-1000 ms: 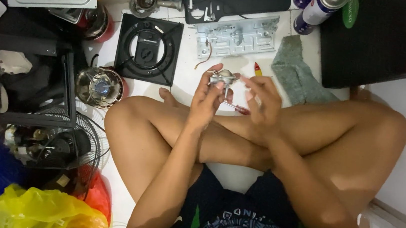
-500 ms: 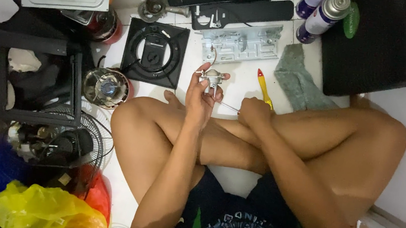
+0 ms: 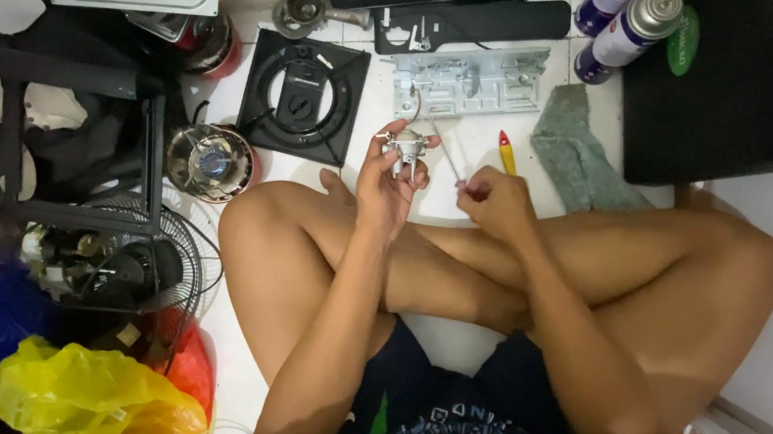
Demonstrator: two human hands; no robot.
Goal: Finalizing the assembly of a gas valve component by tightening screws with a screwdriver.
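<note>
We saw the person sitting cross-legged on the white floor (image 3: pixel 450 339), both hands raised over the knees. The left hand (image 3: pixel 388 188) was closed around a small metal part (image 3: pixel 405 148), pinching it between thumb and fingertips and holding it up just above the left knee. The right hand (image 3: pixel 495 200) was curled into a loose fist beside it, gripping the end of a thin rod (image 3: pixel 446 156) that slanted up toward the metal part; we could not tell whether the rod touched it. The two hands were near each other but apart.

On the floor just beyond the hands lay a grey metal bracket (image 3: pixel 467 84), a yellow-handled screwdriver (image 3: pixel 506 153) and a grey rag (image 3: pixel 577 156), the screwdriver between the right hand and the rag. A black square burner grate (image 3: pixel 303 95) lay to the left of the bracket, with a round metal burner cup (image 3: pixel 212 162) near its lower corner. Two spray cans (image 3: pixel 622 22) stood at the top, beside a black case (image 3: pixel 754 93). A fan guard (image 3: pixel 128 262) and coloured plastic bags (image 3: pixel 90 396) sat at the far left.
</note>
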